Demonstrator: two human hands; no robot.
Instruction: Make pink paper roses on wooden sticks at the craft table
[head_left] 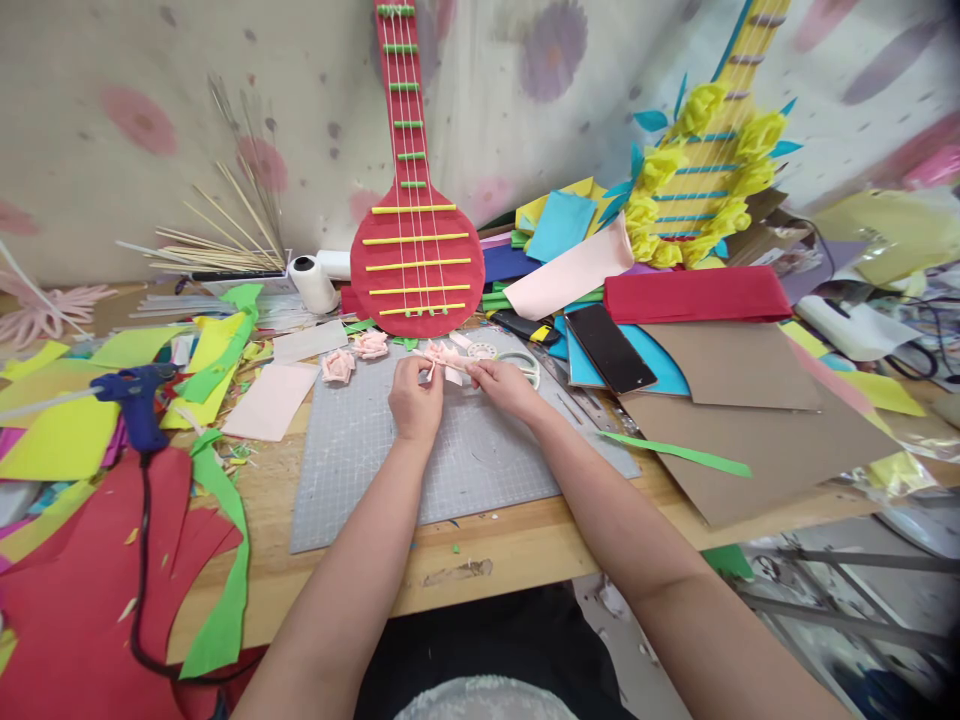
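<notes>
Above the grey cutting mat (360, 470), my left hand (416, 400) pinches a pale pink paper flower (441, 354). From the right, my right hand (504, 385) has its fingers closed on a pink strip (459, 365) that runs to the flower. Two finished-looking pink paper roses (338, 366) lie on the mat to the left of my hands. Scissors with pale handles (529, 368) rest just behind my right hand, partly covered by it. A red paper lute (418, 265) with yellow bars and white strings stands upright behind the mat.
A blue glue gun (139, 395) with its cord lies left, among red paper (82, 590) and yellow and green scraps. On the right are a phone (609, 347), brown cardboard (757, 450) and a red paper roll (697, 295). Behind stands a yellow flowered instrument (694, 180).
</notes>
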